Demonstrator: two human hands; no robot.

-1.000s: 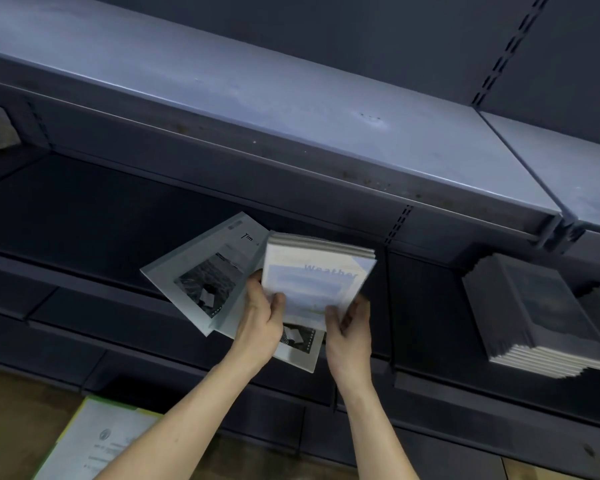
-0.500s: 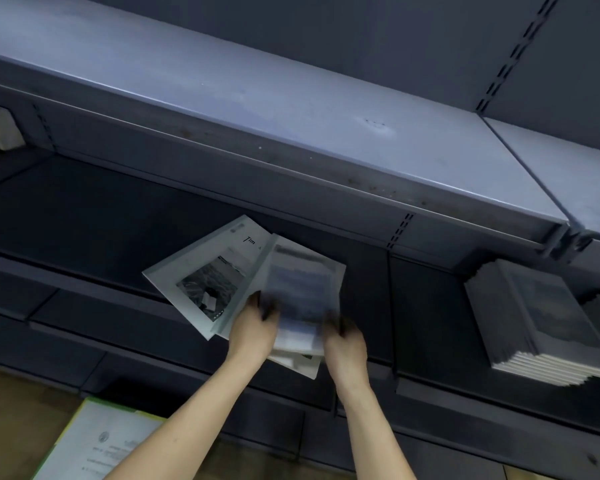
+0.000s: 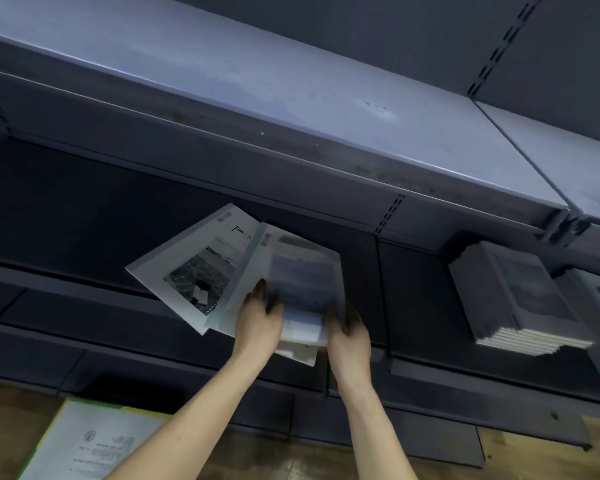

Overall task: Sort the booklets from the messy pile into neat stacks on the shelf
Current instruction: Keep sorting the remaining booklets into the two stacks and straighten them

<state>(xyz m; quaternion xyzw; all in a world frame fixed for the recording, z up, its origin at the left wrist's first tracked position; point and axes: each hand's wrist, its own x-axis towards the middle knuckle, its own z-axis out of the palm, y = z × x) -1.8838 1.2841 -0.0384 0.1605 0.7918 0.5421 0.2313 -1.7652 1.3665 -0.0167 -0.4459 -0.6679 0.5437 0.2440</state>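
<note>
Since a second ago, the small stack (image 3: 303, 289) has tipped from upright to lying flat on the fanned booklets (image 3: 201, 271) at the shelf (image 3: 84, 209) front edge; it is blurred. Left hand (image 3: 258, 322) grips its left side, fingers curled over the top. Right hand (image 3: 349, 336) holds its right edge. Further right, a neat pile (image 3: 513, 299) sits on the same shelf. Another booklet (image 3: 90, 441) lies on the floor.

Both hands (image 3: 305, 327) on a blurred booklet bundle (image 3: 302, 289) above fanned booklets (image 3: 201, 271) on the shelf (image 3: 66, 209)
</note>
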